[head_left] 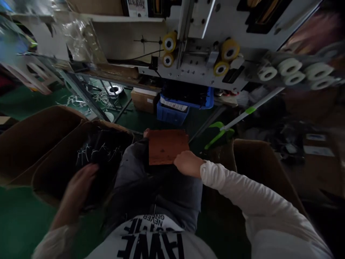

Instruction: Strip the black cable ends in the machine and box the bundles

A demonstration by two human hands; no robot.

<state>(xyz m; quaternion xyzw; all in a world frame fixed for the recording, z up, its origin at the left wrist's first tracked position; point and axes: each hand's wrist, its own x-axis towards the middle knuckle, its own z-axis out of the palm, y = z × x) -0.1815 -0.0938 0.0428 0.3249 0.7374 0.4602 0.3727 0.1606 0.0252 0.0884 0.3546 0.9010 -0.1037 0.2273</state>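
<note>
My left hand (82,181), blurred by motion, is over the near side of an open cardboard box (43,172) on my left. In that box lie dark bundles (105,147) with thin white ties; whether the hand touches them I cannot tell. A reddish-brown, square wooden board (167,146) sits level between my knees. At its near right corner is my right hand (188,163), closed, the fingers curled and touching the board's edge. What is inside those fingers, if anything, is hidden.
Ahead stands a grey machine panel with yellow rollers (169,44) and white rollers (289,67). Below it are a blue crate (172,112) and a small carton (144,101). A green-footed pole (223,128) leans right of centre. Another open cardboard box (252,144) is on my right.
</note>
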